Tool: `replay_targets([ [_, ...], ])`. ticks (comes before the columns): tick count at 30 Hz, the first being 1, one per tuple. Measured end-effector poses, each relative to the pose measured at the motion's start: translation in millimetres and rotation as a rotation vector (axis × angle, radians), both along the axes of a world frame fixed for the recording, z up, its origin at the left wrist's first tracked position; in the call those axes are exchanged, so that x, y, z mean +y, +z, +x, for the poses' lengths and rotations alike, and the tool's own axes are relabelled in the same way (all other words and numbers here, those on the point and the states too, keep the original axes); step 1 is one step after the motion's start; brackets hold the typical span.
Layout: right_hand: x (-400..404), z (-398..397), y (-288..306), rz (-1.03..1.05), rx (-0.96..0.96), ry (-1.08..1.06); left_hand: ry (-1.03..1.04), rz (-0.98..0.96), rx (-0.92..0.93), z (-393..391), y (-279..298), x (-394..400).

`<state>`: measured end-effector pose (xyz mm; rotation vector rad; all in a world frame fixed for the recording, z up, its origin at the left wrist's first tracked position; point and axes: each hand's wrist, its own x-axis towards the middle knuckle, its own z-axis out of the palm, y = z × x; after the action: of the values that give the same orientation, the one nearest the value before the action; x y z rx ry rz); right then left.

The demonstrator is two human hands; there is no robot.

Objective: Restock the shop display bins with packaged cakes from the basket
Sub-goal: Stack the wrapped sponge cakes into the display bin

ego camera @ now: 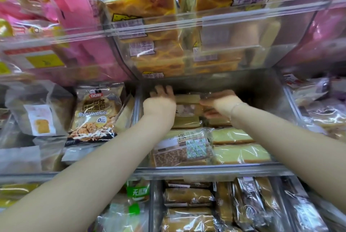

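Clear shelf bins, "Rye Walnuts" bag left: your left hand spread flat, right hand pinching a wrapped cake pack at the back.

Rye Walnuts bread bag left of pink packets overhead.

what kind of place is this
Most likely a shop's bakery or snack aisle. Tiered clear plastic display bins hold many identical wrapped cakes, and a printed retail bread pack reading Rye Walnuts stands in the next bin.
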<state>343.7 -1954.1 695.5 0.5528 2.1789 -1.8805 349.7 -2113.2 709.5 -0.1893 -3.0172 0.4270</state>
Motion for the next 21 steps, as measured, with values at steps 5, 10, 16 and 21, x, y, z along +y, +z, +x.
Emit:
replay_targets([
  [5,-16.2,-18.6,-7.7,-0.037,-0.013,-0.016,-0.31,-0.122,0.028,-8.2,-6.1,-3.6],
  [10,28.5,-25.0,2.3,0.437,0.235,0.226,-0.162,-0.13,-0.089,-29.8,-1.5,-2.1],
  [16,45.2,-24.0,-19.8,1.122,0.079,0.616,-0.127,-0.21,-0.066,-43.6,-6.3,5.5],
  [21,46.2,-25.5,-17.0,1.128,0.106,0.585,-0.105,-0.149,-0.061,-49.7,-3.9,2.4],
])
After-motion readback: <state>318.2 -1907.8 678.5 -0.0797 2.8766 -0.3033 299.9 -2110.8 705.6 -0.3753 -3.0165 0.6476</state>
